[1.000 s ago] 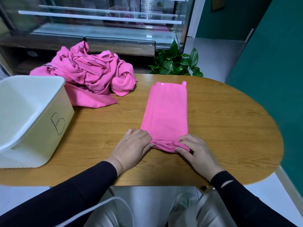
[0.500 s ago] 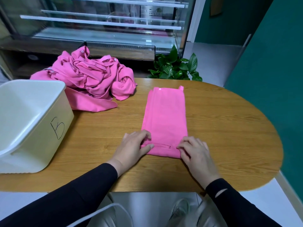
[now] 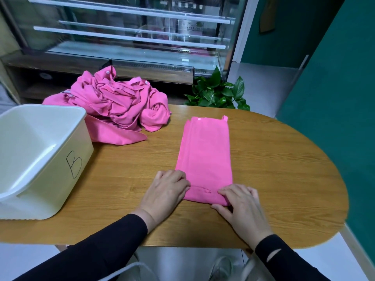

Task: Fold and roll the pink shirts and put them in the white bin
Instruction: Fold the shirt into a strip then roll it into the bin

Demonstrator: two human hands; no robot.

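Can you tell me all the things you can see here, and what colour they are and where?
folded shirt: one, pink, flat on the table's middle, near end rolled
shirt pile: one heap, pink, table's far left
bin: one, white, marked B, table's left
table: one, wooden
plant: one, green, behind the table
display case: one, glass, at the back
left hand: on the roll's left end
right hand: on the roll's right end

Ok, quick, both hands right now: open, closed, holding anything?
Left hand: fingers curled, gripping the folded pink shirt at its near end.
Right hand: pinching that same end.
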